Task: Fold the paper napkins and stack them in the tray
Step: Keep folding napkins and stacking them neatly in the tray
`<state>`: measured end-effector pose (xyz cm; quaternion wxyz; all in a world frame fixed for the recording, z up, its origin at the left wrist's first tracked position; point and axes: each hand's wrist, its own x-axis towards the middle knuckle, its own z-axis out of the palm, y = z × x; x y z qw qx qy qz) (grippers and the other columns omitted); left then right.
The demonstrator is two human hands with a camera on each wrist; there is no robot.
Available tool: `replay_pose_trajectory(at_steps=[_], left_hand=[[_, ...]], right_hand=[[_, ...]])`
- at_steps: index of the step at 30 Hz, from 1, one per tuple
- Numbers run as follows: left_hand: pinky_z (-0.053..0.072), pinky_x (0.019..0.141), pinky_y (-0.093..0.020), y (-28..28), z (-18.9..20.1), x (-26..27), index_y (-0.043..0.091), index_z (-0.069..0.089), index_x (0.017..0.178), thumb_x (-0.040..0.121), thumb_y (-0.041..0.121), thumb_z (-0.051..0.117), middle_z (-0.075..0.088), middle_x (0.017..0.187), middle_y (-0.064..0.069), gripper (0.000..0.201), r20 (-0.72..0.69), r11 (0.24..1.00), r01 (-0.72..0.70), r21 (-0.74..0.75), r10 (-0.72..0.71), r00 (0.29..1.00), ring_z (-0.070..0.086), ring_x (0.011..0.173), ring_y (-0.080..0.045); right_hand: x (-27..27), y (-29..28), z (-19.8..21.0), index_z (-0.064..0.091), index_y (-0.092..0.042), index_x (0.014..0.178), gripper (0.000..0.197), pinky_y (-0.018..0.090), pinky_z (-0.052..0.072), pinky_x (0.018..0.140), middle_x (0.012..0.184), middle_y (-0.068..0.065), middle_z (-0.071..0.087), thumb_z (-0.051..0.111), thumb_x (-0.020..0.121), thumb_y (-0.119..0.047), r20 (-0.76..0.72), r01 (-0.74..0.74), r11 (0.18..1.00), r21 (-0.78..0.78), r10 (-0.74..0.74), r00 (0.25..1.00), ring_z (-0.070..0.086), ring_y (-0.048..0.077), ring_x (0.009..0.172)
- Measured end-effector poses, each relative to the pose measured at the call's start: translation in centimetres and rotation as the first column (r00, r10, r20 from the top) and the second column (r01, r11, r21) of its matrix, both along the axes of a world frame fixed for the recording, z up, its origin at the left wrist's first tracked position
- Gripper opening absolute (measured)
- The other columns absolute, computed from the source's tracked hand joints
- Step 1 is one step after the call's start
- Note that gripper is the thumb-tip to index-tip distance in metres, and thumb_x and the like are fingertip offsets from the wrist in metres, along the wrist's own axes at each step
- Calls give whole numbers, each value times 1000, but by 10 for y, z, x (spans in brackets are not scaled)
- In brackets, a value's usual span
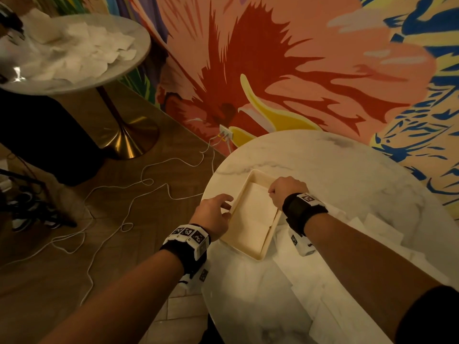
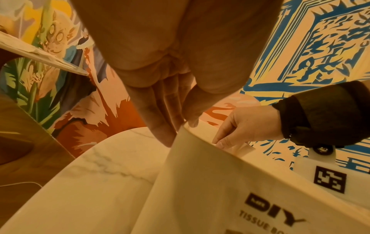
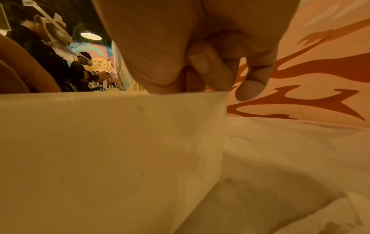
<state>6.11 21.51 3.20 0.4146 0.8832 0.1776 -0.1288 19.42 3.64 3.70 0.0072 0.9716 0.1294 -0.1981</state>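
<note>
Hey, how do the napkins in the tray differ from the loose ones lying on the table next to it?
The napkins in the tray lie flat and squared up inside the tray's walls; the loose napkins are spread and overlapping on the marble table. The right hand is at the tray napkins' far edge and the left hand holds the tray's rim; neither touches the loose ones. Both are plain white paper.

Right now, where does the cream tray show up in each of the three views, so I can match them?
Head: the tray sits lower centre on the marble table, between the left hand and the right hand.
Left wrist: its printed wall fills the lower right.
Right wrist: its plain wall fills the lower left.
Shared landmark: the marble table, in all three.
</note>
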Motion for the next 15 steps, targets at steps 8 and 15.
replay_pose_trajectory(at_steps=[8,15], left_hand=[[58,89,-36,1,-2,2,31,58,129,93,13,63,67,113,11,41,-7,1000,6,16,-6,1000,65,99,-15],[52,93,-31,-4,9,7,30,56,131,90,18,67,62,119,11,44,70,990,57,126,-66,995,60,105,-12]], right_hand=[[-2,-11,3,58,-30,132,37,35,51,92,123,3,65,57,95,-34,5,-2,998,63,1,1000,64,25,106],[-14,-54,37,75,-23,98,20,35,55,88,97,1,73,57,93,-28,26,173,889,424,-203,979,65,24,93]])
